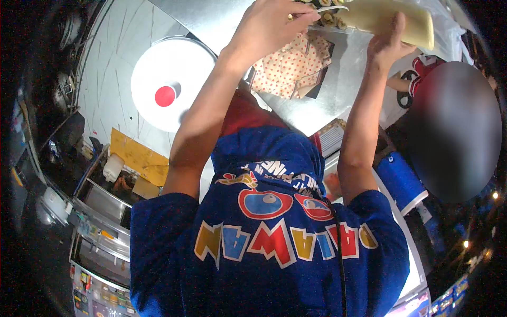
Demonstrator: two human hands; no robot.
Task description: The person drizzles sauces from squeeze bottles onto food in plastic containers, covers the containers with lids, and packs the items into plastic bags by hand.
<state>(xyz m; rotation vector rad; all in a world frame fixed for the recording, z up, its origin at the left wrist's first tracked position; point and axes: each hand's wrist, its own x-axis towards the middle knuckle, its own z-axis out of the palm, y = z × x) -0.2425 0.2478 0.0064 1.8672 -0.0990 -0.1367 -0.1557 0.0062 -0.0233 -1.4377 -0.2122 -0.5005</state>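
My left hand [272,29], with a ring on one finger, is closed at the top of the view. A thin white plastic utensil [334,8] sticks out from its fingertips. Just under the utensil lie several small brown-and-green food pieces [330,20], partly cut off by the frame edge. My right hand [390,46] grips a pale yellow, smooth tray-like piece [414,24] with the thumb on top; whether it is a tray or a sheet I cannot tell. Below my left hand, red-dotted paper [290,66] sits in a dark-edged holder on the metal counter [340,68].
A round white table [153,63] with a red disc [165,96] stands at left. Clear plastic [449,31] hangs at top right. Another person [422,68] is close on the right, beside a blue container [401,182]. A yellow board [138,156] lies lower left.
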